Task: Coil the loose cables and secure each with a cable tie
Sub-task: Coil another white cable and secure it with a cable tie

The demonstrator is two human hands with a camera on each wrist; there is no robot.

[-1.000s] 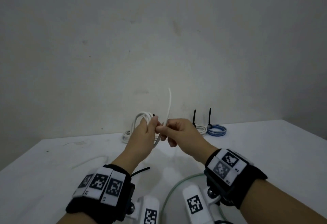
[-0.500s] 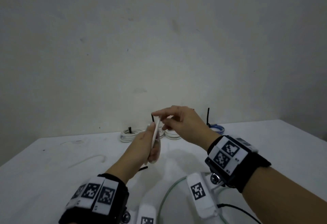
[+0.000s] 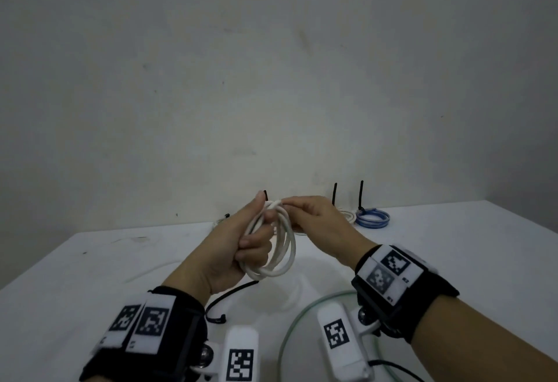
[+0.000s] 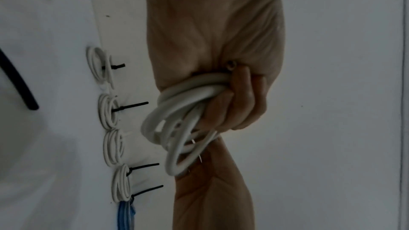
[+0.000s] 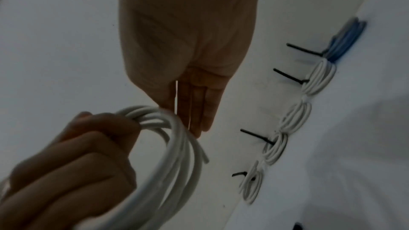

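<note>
White counter (image 3: 90,260) against a bare pale wall, and above its middle the left hand (image 3: 232,248) has its fingers curled tight round a white cable coil (image 3: 279,248), loops hanging free toward 6 o'clock. Right hand (image 3: 320,221) comes in from 3 o'clock, fingertips pinching the coil's top strand. Up at 12 o'clock, tied white coils (image 4: 110,109) and a blue coil (image 3: 373,218) line the wall, black tie tails standing up.

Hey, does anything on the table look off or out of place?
The middle white coil in the back row shows no black tie sticking up, unlike its neighbours. It may be untied, or its tie is hidden.
</note>
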